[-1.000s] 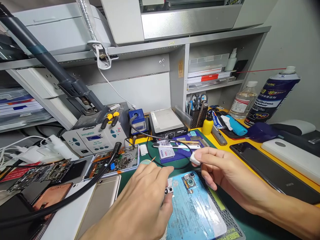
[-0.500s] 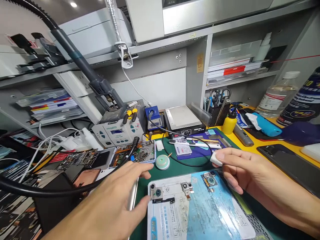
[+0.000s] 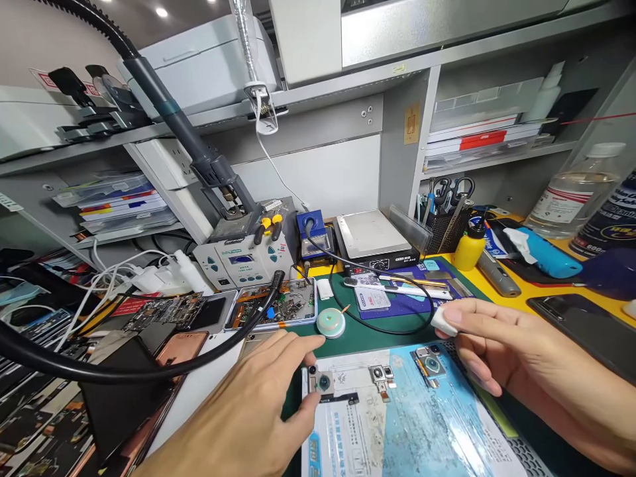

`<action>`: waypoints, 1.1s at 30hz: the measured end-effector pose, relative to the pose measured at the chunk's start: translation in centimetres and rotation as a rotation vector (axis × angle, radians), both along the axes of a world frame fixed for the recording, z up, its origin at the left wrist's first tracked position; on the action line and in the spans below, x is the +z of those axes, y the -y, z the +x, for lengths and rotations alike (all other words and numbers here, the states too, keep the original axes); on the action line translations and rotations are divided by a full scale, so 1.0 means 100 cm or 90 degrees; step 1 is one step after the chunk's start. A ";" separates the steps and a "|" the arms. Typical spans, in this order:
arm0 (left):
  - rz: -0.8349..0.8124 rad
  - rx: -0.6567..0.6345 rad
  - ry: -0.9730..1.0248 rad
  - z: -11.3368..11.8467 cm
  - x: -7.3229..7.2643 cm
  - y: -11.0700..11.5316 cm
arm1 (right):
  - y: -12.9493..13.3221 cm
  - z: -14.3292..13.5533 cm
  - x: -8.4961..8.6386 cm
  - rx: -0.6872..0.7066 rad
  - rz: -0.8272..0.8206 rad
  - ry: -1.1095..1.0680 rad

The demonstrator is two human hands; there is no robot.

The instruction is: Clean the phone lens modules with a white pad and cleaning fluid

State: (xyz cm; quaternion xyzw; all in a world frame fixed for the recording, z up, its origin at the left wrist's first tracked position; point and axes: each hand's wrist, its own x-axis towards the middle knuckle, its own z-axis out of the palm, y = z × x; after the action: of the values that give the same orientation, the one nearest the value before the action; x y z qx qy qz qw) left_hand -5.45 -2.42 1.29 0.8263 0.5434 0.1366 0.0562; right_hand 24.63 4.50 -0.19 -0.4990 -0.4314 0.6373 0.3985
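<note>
Between the thumb and fingers of my right hand [image 3: 517, 358] is a small white wad [image 3: 444, 322], perhaps tissue or cotton. My left hand [image 3: 258, 404] has its thumb and fingers apart, with nothing in them, beside the left edge of a blue and white printed pad [image 3: 412, 430]. Along the pad's far end lie several phone camera modules: one [image 3: 322, 383] at the left close to my left thumb, a smaller one [image 3: 381, 376] in the middle, and a larger one [image 3: 430, 364] at the right, near my right hand.
Behind the pad are a round wireless charging coil [image 3: 330, 323], a tray of small parts [image 3: 293, 301], a brush [image 3: 387, 287] and a hot plate [image 3: 372, 233]. A thick black hose [image 3: 163, 372] arcs across the left over phone parts. A dark phone [image 3: 581, 324] lies at the right.
The view has swung slightly left, so most things sit farther right. My right hand still pinches the white wad, and my left hand stays spread at the pad's left edge.
</note>
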 end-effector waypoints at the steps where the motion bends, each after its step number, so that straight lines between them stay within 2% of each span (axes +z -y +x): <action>1: 0.004 -0.001 0.001 0.000 -0.001 -0.001 | 0.000 0.000 0.000 0.000 -0.001 0.000; 7: 0.029 -0.013 0.015 0.002 -0.002 -0.003 | -0.001 0.000 0.000 0.008 -0.002 -0.002; 13: -0.002 -0.009 -0.004 0.004 0.000 -0.004 | 0.000 0.000 0.000 0.016 0.006 -0.002; 19: 0.049 -0.025 0.003 0.004 -0.001 -0.004 | 0.001 -0.001 0.001 0.012 0.001 0.003; 33: -0.003 -0.007 0.061 -0.003 -0.005 -0.002 | 0.005 -0.001 0.005 0.026 -0.011 -0.011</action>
State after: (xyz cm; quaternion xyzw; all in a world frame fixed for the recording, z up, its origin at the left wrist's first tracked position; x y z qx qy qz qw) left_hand -5.73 -2.20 0.76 0.8218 0.5357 0.1748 0.0847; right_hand 24.57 4.00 0.30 -0.4879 -0.4323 0.6534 0.3849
